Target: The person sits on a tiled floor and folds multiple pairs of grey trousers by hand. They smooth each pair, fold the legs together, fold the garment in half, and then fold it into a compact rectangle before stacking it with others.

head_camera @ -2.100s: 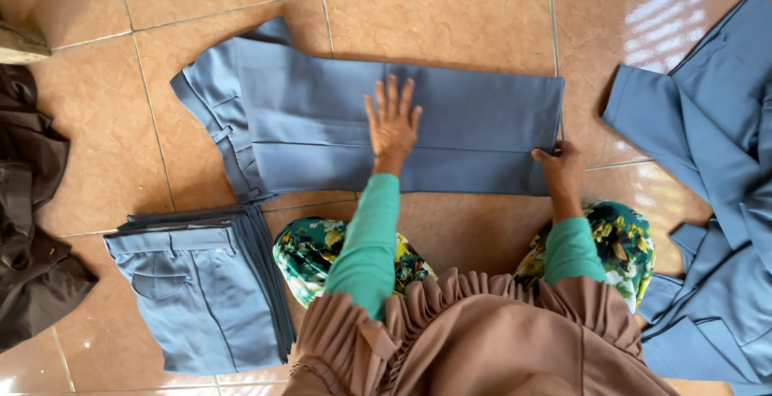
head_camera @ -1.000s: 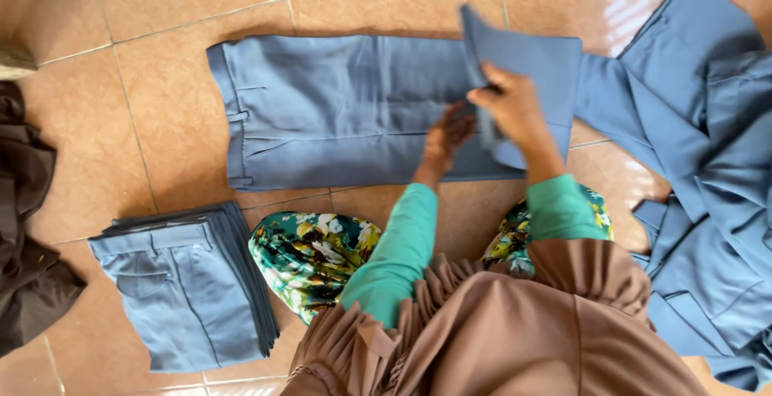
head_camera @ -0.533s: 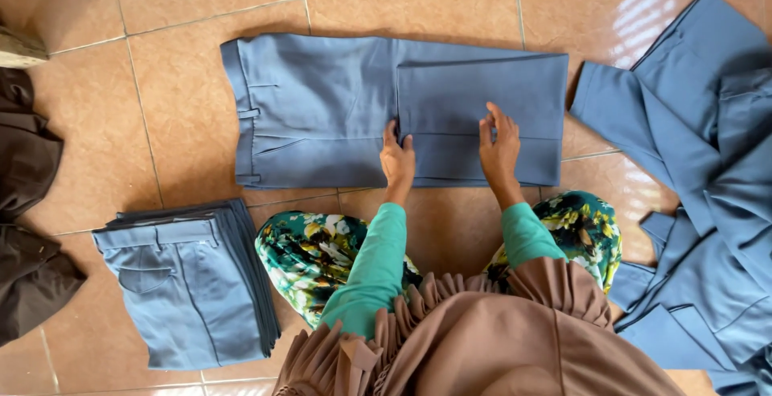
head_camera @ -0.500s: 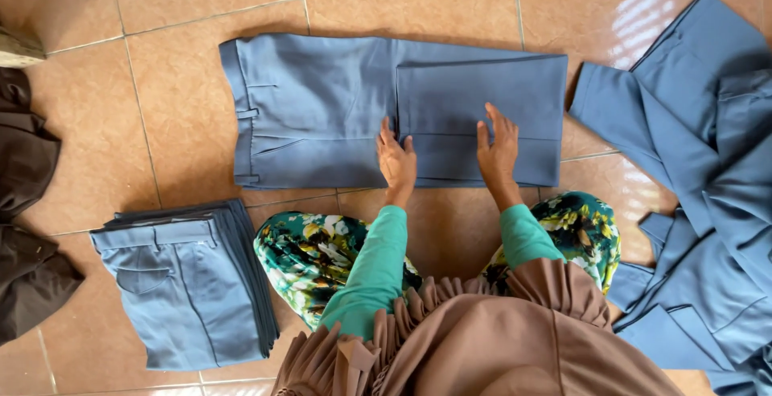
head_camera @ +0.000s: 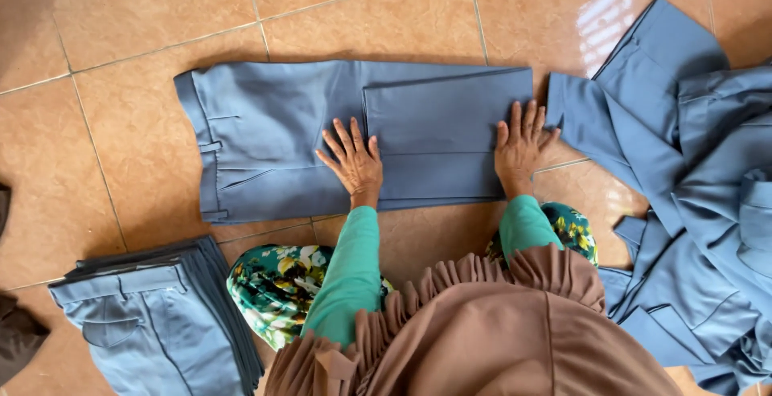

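A pair of blue-grey trousers [head_camera: 273,135] lies flat on the tiled floor, waistband to the left, with the leg end folded back over itself as a flap [head_camera: 442,119] on the right. My left hand [head_camera: 352,161] presses flat on the trousers at the flap's left edge, fingers spread. My right hand [head_camera: 521,145] rests flat on the flap's right end, fingers spread. Neither hand grips the cloth.
A stack of folded blue-grey trousers [head_camera: 153,324] sits at the lower left. A loose heap of unfolded blue-grey garments [head_camera: 691,179] fills the right side. Dark brown cloth [head_camera: 16,336] shows at the left edge. Orange floor tiles [head_camera: 96,58] surround everything.
The leg end was lifted and folded over to the left. Both hands have since slid apart along the flap, flattening it; the view has shifted slightly.
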